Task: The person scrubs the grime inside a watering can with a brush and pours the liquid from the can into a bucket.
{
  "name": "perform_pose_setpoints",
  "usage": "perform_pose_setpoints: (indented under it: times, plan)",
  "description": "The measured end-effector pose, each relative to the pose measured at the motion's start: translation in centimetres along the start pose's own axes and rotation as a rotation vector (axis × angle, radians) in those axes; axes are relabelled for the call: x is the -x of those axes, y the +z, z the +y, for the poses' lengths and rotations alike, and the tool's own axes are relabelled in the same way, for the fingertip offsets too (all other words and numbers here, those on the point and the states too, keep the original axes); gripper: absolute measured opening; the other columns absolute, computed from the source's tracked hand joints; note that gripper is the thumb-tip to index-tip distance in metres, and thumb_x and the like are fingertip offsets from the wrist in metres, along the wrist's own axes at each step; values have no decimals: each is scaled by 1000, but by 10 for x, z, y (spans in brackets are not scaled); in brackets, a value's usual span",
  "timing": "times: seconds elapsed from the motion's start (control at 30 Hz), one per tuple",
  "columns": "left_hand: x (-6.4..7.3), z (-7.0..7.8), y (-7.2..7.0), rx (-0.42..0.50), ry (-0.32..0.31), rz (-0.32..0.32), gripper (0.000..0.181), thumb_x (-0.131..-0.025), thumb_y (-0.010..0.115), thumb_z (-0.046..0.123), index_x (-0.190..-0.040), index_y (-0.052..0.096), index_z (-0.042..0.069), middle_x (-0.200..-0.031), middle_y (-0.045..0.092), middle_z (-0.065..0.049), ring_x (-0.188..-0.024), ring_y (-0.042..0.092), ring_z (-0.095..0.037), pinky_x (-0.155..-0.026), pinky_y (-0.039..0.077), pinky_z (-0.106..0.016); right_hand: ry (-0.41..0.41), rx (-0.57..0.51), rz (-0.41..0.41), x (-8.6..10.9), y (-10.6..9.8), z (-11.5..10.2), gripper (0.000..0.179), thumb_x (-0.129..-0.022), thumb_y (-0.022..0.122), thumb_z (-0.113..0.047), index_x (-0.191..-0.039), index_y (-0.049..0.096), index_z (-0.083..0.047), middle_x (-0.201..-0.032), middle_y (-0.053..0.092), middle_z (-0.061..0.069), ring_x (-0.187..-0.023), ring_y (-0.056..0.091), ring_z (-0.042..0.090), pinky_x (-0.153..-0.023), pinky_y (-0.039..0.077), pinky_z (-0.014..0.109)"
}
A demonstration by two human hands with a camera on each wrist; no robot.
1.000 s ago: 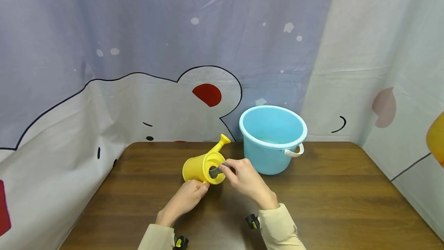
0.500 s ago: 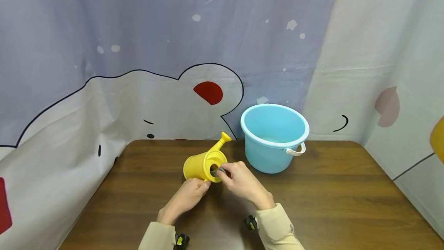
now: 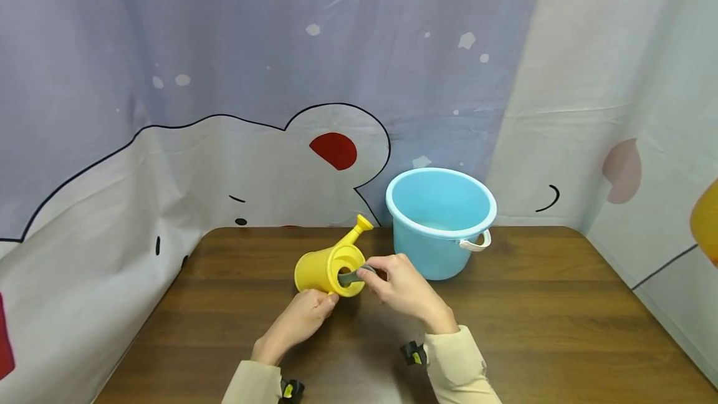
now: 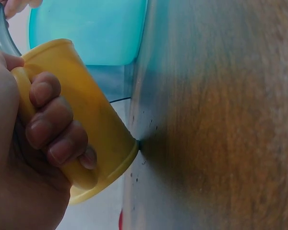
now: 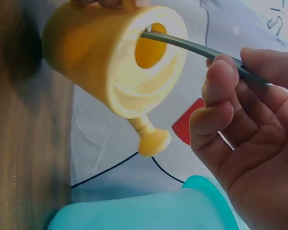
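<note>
A yellow watering can (image 3: 314,271) is tipped over low at the table, its top opening facing right and its spout pointing up and away. My left hand (image 3: 303,317) grips its handle, fingers curled round it in the left wrist view. My right hand (image 3: 406,288) pinches the curved grey handle of a slim brush (image 3: 350,277) between thumb and fingers. In the right wrist view the brush (image 5: 192,46) runs through the round hole in the can's top. A small whitish bit shows at the hole; the rest of its head is hidden inside.
A light blue bucket (image 3: 432,254) with a white handle (image 3: 475,243) stands behind my right hand, near the table's back edge. The wooden table (image 3: 533,317) ends at a printed cloth backdrop (image 3: 224,48).
My right hand pushed the brush deeper into the watering can, then drew it back out to the right, so more of its handle shows. The left hand and can stayed nearly still.
</note>
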State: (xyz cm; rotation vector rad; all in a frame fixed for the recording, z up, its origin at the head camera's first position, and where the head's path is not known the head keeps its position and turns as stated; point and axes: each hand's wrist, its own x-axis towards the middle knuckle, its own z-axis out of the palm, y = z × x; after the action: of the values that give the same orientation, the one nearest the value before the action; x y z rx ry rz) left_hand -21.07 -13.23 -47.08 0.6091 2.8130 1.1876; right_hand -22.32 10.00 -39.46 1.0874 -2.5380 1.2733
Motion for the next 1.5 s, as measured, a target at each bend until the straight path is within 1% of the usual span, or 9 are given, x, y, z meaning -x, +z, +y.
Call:
perform_pose_setpoints:
  times: [0.07, 0.33, 0.53, 0.6, 0.73, 0.93, 1.2, 1.37, 1.5]
  plan:
    - [0, 0, 0, -8, 4, 3, 53, -103, 45, 30, -52, 41, 17, -49, 32, 12, -44, 26, -3, -44, 23, -22, 9, -9, 9, 0, -2, -2, 27, -97, 61, -20, -71, 57, -19, -52, 48, -12, -44, 48, 4, -47, 42, 25]
    - [0, -2, -1, -7, 16, 5, 54, -104, 43, 32, -52, 42, 17, -48, 32, 13, -44, 26, -3, -44, 23, -22, 52, -29, 35, -2, -1, -8, 28, -98, 59, -21, -70, 57, -17, -53, 50, -10, -43, 49, 6, -45, 42, 26]
    - [0, -2, -2, -8, 13, 8, 55, -104, 43, 34, -52, 42, 17, -48, 32, 12, -44, 27, -4, -45, 23, -22, 92, -27, 10, -6, 6, -9, 25, -98, 57, -18, -75, 62, -10, -57, 56, -3, -44, 53, 7, -47, 44, 27]
    - [0, -2, -1, -11, 11, 13, 55, -104, 44, 34, -52, 42, 17, -48, 32, 12, -44, 27, -4, -45, 23, -22, 99, -28, 1, -6, 8, -8, 24, -98, 56, -17, -77, 63, -8, -56, 57, -3, -44, 54, 7, -48, 44, 27]
    - [0, -3, 0, -4, 6, 9, 55, -104, 44, 34, -51, 42, 17, -48, 32, 12, -44, 26, -4, -45, 23, -23, 111, -28, -7, -7, 12, -7, 24, -98, 56, -17, -78, 64, -8, -54, 55, -7, -45, 55, 7, -49, 45, 27]
    - [0, -4, 2, 3, 10, -2, 56, -104, 43, 36, -52, 40, 16, -48, 31, 13, -44, 25, -4, -45, 23, -23, 125, -34, -7, -7, 19, -4, 24, -98, 56, -15, -77, 64, -8, -56, 56, -7, -45, 55, 8, -48, 46, 27]
    - [0, -6, 3, 2, 13, -3, 55, -104, 43, 34, -52, 40, 16, -48, 31, 13, -44, 25, -4, -45, 23, -23, 144, -43, -22, -8, 30, 0, 26, -99, 55, -16, -75, 61, -9, -59, 61, 5, -45, 56, 9, -44, 44, 26]
    - [0, -5, 2, 6, 18, 1, 55, -104, 43, 35, -52, 41, 17, -48, 31, 13, -44, 26, -4, -45, 22, -23, 133, -51, 5, -7, 25, -1, 26, -98, 55, -17, -75, 62, -8, -57, 59, 3, -45, 56, 9, -46, 44, 27]
    - [0, -4, 1, 13, 11, 0, 54, -103, 44, 35, -52, 41, 16, -48, 32, 12, -44, 26, -4, -45, 22, -23, 134, -95, 11, -6, 18, -4, 24, -98, 56, -17, -78, 63, -6, -57, 57, 0, -46, 58, 17, -47, 44, 28]
